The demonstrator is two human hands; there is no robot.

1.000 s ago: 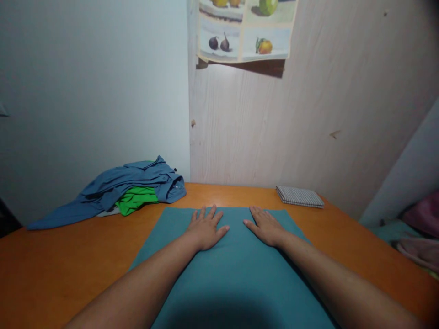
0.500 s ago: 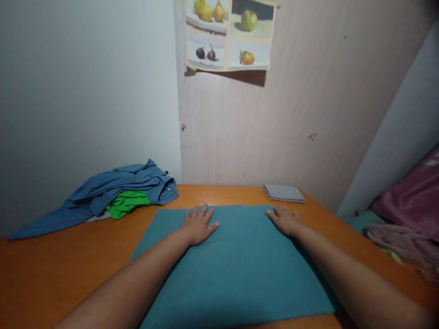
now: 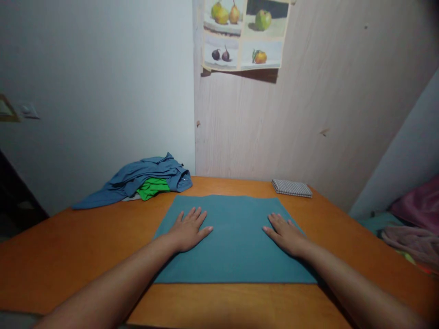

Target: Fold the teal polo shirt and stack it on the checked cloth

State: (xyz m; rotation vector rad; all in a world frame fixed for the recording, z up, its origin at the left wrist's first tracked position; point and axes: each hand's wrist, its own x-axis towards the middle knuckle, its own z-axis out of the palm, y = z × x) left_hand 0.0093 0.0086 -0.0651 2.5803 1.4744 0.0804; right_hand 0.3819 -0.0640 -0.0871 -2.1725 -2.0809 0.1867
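A teal cloth (image 3: 236,246) lies spread flat on the orange-brown table (image 3: 219,301), roughly rectangular, its far edge slightly wavy. On its left part rests my left hand (image 3: 188,230), palm down with the fingers spread. My right hand (image 3: 285,234) lies flat on the right part of the cloth, fingers apart and pointing away from me. Neither hand grips anything. Both forearms cover parts of the cloth's side edges.
At the back left lies a heap of blue clothing (image 3: 151,167) with a green cloth (image 3: 152,187) under it. A folded checked cloth (image 3: 291,188) sits at the back right. Fruit pictures (image 3: 244,34) hang on the wall. Pink fabric (image 3: 418,201) lies beyond the table's right side.
Both hands have slid toward me over the cloth, staying flat. The cloth's near edge now shows in full with bare table in front of it. The camera view has shifted left.
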